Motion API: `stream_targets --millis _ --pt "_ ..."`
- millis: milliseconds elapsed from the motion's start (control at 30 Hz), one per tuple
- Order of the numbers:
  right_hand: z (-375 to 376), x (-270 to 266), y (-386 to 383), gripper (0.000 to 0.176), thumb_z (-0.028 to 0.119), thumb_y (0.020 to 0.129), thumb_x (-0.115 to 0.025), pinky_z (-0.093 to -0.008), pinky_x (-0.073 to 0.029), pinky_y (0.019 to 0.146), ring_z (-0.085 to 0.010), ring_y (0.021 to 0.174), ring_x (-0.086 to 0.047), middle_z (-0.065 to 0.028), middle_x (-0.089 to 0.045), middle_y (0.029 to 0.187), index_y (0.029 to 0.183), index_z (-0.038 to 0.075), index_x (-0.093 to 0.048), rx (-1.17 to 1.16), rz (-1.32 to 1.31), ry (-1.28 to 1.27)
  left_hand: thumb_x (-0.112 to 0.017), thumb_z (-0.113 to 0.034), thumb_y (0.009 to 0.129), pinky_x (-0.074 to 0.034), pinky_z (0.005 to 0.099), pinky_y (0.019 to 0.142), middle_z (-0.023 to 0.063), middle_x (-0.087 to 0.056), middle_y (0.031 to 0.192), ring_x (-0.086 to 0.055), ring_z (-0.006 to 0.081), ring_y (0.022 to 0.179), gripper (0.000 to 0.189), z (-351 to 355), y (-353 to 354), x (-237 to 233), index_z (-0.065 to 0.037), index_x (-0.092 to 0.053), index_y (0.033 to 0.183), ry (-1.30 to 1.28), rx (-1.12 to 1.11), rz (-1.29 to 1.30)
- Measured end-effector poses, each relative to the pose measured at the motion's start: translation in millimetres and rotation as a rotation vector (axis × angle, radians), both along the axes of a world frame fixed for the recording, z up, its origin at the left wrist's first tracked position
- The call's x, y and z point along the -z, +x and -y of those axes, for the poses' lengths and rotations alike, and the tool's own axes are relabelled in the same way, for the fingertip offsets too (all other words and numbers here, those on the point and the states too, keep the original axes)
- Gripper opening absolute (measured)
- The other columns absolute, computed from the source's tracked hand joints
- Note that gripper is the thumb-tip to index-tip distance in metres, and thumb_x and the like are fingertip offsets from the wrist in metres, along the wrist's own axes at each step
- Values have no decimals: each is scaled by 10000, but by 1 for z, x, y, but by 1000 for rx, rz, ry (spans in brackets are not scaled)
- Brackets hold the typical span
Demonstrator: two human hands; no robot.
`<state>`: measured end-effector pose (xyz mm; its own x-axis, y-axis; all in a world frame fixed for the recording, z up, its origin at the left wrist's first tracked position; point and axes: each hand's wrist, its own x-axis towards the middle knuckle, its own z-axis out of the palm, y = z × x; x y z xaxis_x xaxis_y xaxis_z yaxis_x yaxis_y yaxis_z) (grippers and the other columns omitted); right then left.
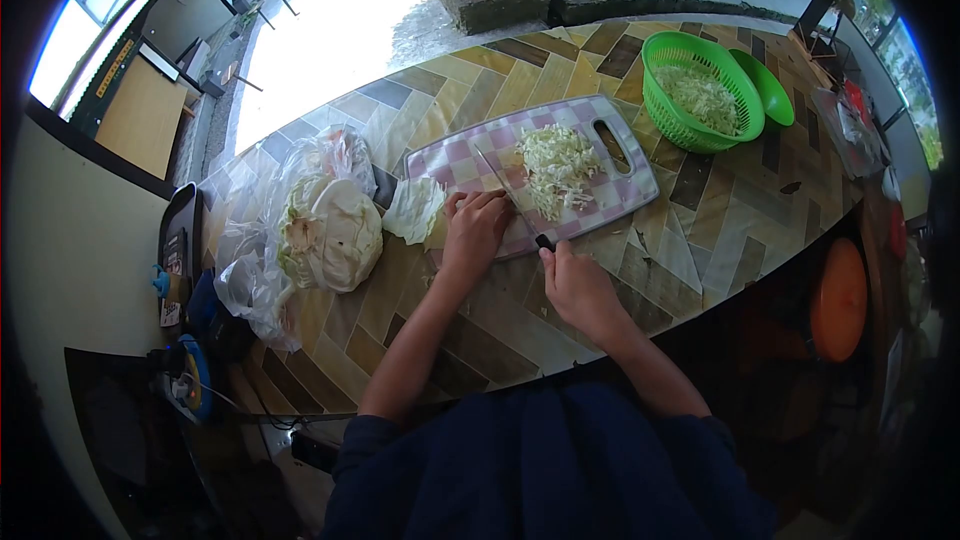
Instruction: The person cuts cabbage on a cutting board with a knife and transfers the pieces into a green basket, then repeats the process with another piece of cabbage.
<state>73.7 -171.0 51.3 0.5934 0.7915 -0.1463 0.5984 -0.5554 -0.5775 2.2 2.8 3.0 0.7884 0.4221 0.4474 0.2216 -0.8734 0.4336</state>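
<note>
My right hand (pixel 583 288) grips a kitchen knife (pixel 494 169) by its black handle, with the blade slanting away across the pink-and-white checked cutting board (pixel 455 152). Close to the left of the blade, my left hand (pixel 477 232) rests with bent fingers on cabbage at the board's near edge; most of that piece is hidden beneath it. A pile of shredded cabbage (pixel 558 168) lies right of the knife. Beside my left hand, a loose cabbage leaf (pixel 414 210) overlaps the board's left edge. Farther left sits a partly cut cabbage head (pixel 332 230) on a clear plastic bag (pixel 250 275).
Past the board's right end stands a green basket (pixel 660 105) holding shredded cabbage, with a green bowl (pixel 768 90) against it. A dark tray (pixel 180 225) lies at the left end of the patterned table (pixel 500 340). Something round and orange (pixel 838 300) is below the table's right side.
</note>
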Motion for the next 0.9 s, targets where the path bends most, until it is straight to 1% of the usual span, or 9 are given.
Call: stream_targets --millis 233,333,433,533,633,733,900 --pt "-23 21 9 383 298 1011 -401 -513 -536 634 -451 716 -655 -284 -641 726 907 -49 -523 7 22 55 -652 -163 842 -357 391 957 71 -704 1055 -638 239 983 159 2 1 -1 -55 -713 942 -53 -10 -16" --pt "-25 18 5 377 279 1011 -410 -557 -492 637 -475 715 -626 -294 -616 690 910 -61 -537 47 46 70 -654 -167 840 -357 394 956 74 -704 1051 -639 241 977 161 4 3 -7 -51 -710 935 -64 -43 -41" --pt "-11 7 3 401 303 1010 -400 -529 -526 652 -465 733 -648 -294 -640 740 897 -58 -534 6 30 7 -659 -176 839 -357 396 957 76 -703 1048 -641 242 966 160 5 3 -5 -53 -708 930 -52 -59 -35" --pt "-1 14 13 431 323 1010 -405 -545 -497 672 -485 754 -626 -311 -627 758 869 -63 -536 29 -94 53 -656 -165 842 -346 412 969 80 -692 1034 -642 246 957 136 8 4 -4 -53 -693 911 -52 -66 -16" --pt "0 22 24 416 333 1017 -417 -537 -433 662 -465 765 -611 -312 -600 775 858 -35 -528 -4 -224 169 -656 -158 841 -353 421 968 86 -684 1012 -641 250 952 131 9 6 0 -48 -685 905 -49 -58 6" --pt "0 17 20 458 363 1010 -409 -561 -450 704 -505 801 -593 -329 -604 776 878 -59 -531 1 -293 180 -657 -145 834 -364 418 962 90 -680 998 -639 259 949 128 7 6 4 -43 -683 908 -28 -47 56" --pt "5 4 0 448 350 1019 -384 -567 -466 689 -497 774 -609 -318 -614 757 894 -57 -522 10 -166 82 -648 -114 822 -366 409 966 96 -676 1003 -630 267 954 134 8 4 2 -35 -668 930 -24 -41 57"
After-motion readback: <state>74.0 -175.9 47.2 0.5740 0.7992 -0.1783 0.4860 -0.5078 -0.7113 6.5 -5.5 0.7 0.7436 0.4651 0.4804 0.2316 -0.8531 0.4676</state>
